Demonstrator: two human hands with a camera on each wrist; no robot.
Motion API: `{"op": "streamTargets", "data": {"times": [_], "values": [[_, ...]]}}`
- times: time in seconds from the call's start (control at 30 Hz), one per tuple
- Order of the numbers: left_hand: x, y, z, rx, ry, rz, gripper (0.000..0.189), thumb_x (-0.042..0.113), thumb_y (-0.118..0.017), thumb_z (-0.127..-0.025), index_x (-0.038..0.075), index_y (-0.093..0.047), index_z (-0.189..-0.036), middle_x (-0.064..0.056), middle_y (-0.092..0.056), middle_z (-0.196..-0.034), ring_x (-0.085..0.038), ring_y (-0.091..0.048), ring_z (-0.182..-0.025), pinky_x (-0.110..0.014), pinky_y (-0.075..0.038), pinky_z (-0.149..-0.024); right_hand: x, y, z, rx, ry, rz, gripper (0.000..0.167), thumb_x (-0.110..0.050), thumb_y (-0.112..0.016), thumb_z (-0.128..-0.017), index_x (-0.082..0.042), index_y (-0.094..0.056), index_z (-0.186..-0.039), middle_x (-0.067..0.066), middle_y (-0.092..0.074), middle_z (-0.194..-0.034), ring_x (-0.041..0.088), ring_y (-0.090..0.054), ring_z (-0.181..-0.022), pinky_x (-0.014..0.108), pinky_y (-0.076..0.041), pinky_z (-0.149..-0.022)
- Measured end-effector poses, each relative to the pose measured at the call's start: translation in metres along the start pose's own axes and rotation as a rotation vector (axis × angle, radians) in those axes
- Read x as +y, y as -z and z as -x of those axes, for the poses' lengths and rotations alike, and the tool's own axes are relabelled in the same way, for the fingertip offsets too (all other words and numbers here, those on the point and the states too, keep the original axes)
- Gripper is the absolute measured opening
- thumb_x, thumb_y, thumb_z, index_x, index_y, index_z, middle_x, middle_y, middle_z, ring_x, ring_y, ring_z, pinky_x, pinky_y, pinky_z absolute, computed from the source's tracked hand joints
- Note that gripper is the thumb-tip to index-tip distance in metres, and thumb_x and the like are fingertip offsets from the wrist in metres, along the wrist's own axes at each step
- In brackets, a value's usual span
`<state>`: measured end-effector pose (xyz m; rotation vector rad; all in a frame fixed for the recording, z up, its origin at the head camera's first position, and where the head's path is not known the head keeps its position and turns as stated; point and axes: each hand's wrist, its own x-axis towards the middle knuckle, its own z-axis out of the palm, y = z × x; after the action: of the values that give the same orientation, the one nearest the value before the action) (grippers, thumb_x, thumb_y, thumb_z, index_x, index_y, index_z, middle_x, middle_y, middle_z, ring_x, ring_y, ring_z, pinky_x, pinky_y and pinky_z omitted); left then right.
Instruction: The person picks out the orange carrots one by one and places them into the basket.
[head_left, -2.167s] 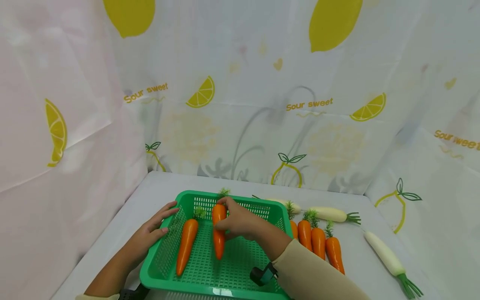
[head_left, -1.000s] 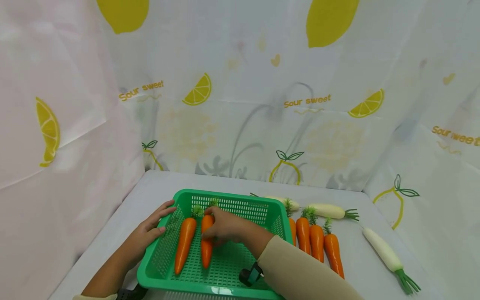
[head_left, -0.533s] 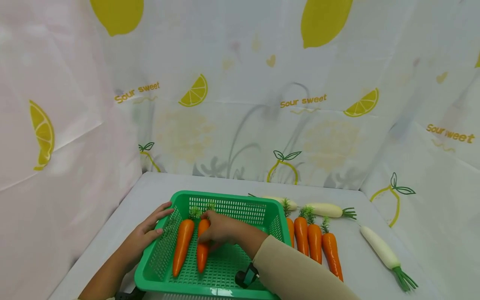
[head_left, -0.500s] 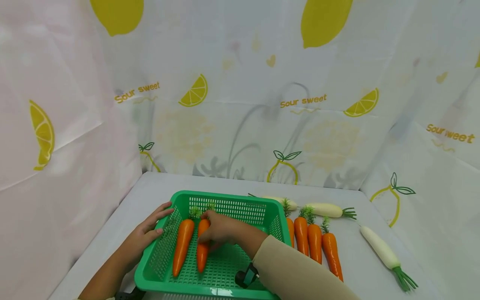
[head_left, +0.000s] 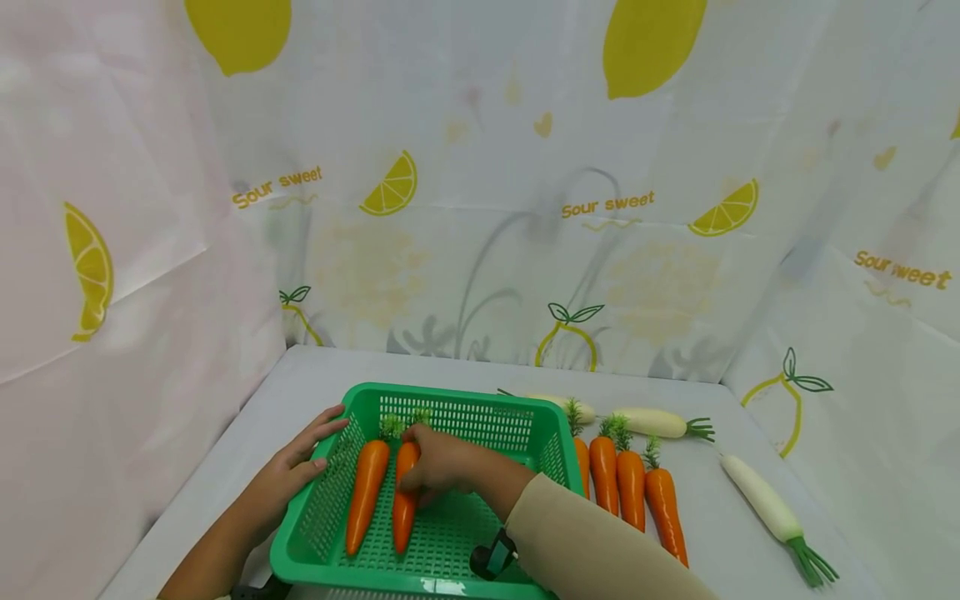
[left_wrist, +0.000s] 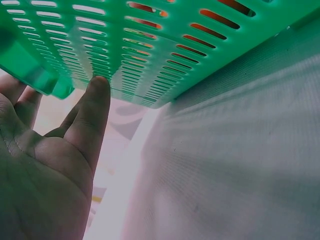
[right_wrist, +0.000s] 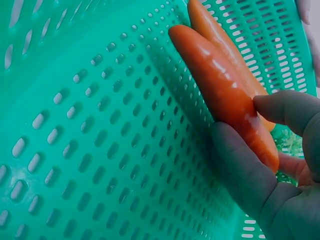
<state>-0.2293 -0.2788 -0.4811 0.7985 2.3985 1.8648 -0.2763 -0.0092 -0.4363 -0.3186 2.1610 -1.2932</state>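
Note:
An orange carrot (head_left: 403,525) with a leafy green top lies low inside the green plastic basket (head_left: 431,575). My right hand (head_left: 438,462) pinches it between thumb and fingers; the right wrist view shows the tips on both sides of the carrot (right_wrist: 215,75). Just left of it, a second carrot (head_left: 367,496) lies in the basket, nearly parallel. My left hand (head_left: 288,471) rests at the basket's left rim with its fingers fairly straight. Seen from the left wrist, the left hand (left_wrist: 55,155) touches the slotted outer wall of the basket (left_wrist: 150,65) with one fingertip.
Right of the basket several carrots (head_left: 632,490) lie side by side on the white table (head_left: 330,367), the leftmost partly hidden by the rim. Behind them are white radishes (head_left: 652,422), and one more white radish (head_left: 761,500) lies farther right. Lemon-printed cloth (head_left: 480,267) walls the table.
My right hand has brought the held carrot left and down, beside the other carrot in the basket. It has barely moved in the last half second. My left hand stays at the rim.

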Motion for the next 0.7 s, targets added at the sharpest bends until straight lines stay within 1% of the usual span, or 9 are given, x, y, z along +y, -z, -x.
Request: {"op": "streamTargets", "data": {"times": [0.17,0.27,0.47,0.7], "values": [[0.0005,0.0003,-0.0005,0.001,-0.004,-0.006,0.048,0.009,-0.038,-0.112,0.002,-0.038,-0.159,-0.005,-0.014,-0.176,0.018,-0.022,-0.145,-0.013,-0.04,-0.103,-0.0001,0.0009,-0.0001,0.001,-0.001,0.016,0.072,0.004,-0.08,-0.086,-0.013,-0.047,-0.148,0.015,-0.057,-0.113,0.032,-0.067,-0.088,0.046,-0.063,-0.067],[0.0,0.0001,-0.0008,0.002,-0.001,0.007,0.049,0.009,-0.039,-0.111,0.001,-0.038,-0.159,-0.003,-0.015,-0.176,0.017,-0.024,-0.144,-0.015,-0.042,-0.102,0.0006,0.0013,-0.0003,-0.001,-0.004,0.018,0.07,0.003,-0.08,-0.087,-0.012,-0.048,-0.147,0.016,-0.058,-0.114,0.032,-0.067,-0.09,0.046,-0.063,-0.067],[-0.0005,-0.0005,-0.0006,0.007,0.018,0.019,0.049,0.01,-0.039,-0.111,0.002,-0.037,-0.16,0.003,-0.016,-0.175,0.016,-0.028,-0.142,-0.017,-0.045,-0.101,0.0005,0.0032,0.0019,-0.032,-0.016,-0.016,0.069,0.001,-0.079,-0.088,-0.012,-0.047,-0.148,0.017,-0.058,-0.117,0.032,-0.068,-0.09,0.046,-0.063,-0.069],[0.0011,-0.0011,-0.0001,0.015,0.008,-0.007,0.048,0.01,-0.039,-0.111,0.001,-0.039,-0.159,0.001,-0.018,-0.176,0.018,-0.025,-0.143,-0.014,-0.04,-0.103,-0.0031,0.0064,0.0065,-0.071,-0.02,-0.033,0.065,-0.001,-0.078,-0.089,-0.011,-0.048,-0.146,0.018,-0.058,-0.115,0.034,-0.068,-0.088,0.05,-0.062,-0.073]]}}
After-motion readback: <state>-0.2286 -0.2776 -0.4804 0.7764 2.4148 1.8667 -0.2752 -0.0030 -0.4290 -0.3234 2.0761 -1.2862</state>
